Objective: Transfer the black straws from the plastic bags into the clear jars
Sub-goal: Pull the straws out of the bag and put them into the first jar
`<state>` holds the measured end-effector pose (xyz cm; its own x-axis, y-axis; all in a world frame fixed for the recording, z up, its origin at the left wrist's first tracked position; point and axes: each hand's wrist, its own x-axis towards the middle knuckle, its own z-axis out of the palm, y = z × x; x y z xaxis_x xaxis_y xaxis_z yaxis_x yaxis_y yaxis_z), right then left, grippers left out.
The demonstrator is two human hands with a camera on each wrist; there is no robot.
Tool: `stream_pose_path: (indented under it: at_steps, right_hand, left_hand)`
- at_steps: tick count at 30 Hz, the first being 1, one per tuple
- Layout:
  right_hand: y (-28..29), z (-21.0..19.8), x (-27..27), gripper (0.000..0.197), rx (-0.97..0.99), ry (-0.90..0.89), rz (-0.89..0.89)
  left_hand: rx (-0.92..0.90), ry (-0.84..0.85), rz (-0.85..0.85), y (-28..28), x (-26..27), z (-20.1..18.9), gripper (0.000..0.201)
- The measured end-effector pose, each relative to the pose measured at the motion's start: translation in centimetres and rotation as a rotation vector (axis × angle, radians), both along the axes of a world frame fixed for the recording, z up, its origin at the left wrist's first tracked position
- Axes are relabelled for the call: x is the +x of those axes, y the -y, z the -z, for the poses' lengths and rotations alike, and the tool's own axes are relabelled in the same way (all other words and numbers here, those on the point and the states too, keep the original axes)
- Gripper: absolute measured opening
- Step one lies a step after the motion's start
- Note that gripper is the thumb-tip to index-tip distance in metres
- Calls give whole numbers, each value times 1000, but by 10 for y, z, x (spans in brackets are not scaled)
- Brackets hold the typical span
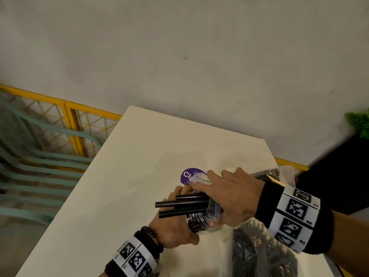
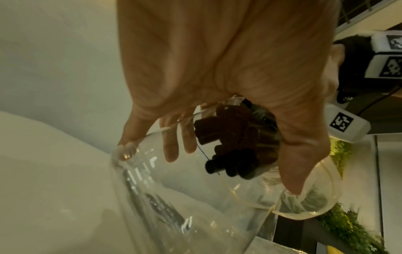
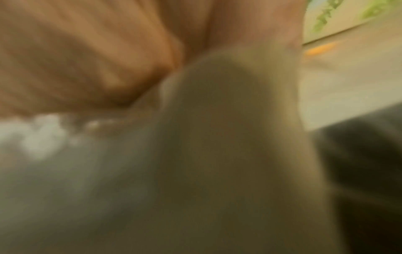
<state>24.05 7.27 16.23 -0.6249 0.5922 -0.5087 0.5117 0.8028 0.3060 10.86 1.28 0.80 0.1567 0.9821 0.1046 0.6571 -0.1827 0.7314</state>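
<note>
My left hand [image 1: 175, 222] grips a clear jar [image 1: 201, 226], tilted above the white table [image 1: 119, 176]. In the left wrist view the jar [image 2: 239, 194] sits between thumb and fingers, and ends of black straws [image 2: 234, 146] show through it. My right hand [image 1: 229, 198] holds a clear plastic bag [image 1: 214, 210] from above, thumb underneath. Several black straws [image 1: 179, 204] stick out of the bag to the left, over my left fingers. The right wrist view is blurred and shows only palm and a grey mass.
A purple round label [image 1: 188, 175] lies on the table beyond my hands. A plastic bag of black straws [image 1: 259, 252] lies near the front right edge, another bag [image 1: 275, 174] behind my right wrist. A yellow fence [image 1: 75, 124] and green chairs stand left.
</note>
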Motion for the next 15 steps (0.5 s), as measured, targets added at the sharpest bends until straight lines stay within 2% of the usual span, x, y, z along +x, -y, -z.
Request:
stream_pose_path:
  at_steps: [5, 7, 12, 15]
  right_hand:
    - [2, -4, -3, 73, -100, -51, 10]
    - [2, -6, -6, 65, -101, -60, -9]
    - [2, -7, -14, 56, 1, -30, -87]
    - [3, -10, -21, 58, 53, 28, -123]
  left_hand:
    - [-28, -36, 14, 5, 1, -2, 88]
    - [-7, 15, -15, 6, 1, -3, 83]
    - [-6, 115, -34, 4, 1, -6, 85]
    - [4, 133, -54, 0, 2, -1, 91]
